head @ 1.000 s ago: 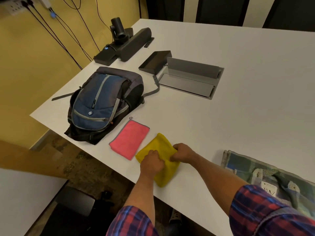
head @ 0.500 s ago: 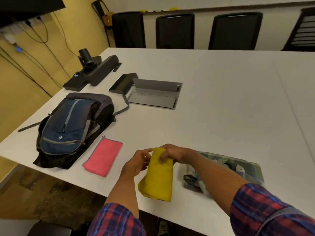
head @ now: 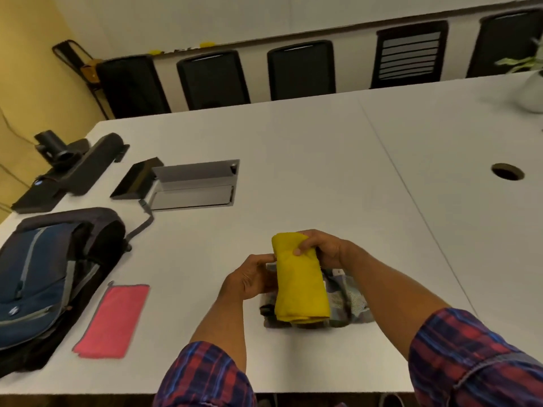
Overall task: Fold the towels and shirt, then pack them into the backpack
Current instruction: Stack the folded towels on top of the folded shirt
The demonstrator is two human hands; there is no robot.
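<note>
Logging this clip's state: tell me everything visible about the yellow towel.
The yellow towel is a plain soft cloth, folded into a narrow bundle that hangs lengthwise, its rounded lower fold showing layered edges. The right hand grips its top, thumb across the front; the left hand holds its left edge. It is held in front of the folded plaid shirt on the white table; whether its bottom touches the shirt is unclear.

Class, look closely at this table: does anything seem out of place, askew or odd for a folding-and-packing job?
Nothing looks damaged or spilled. The yellow towel is held folded in both hands above the plaid shirt. The pink towel lies folded, slightly slanted, beside the backpack, which lies flat near the table edge.
</note>
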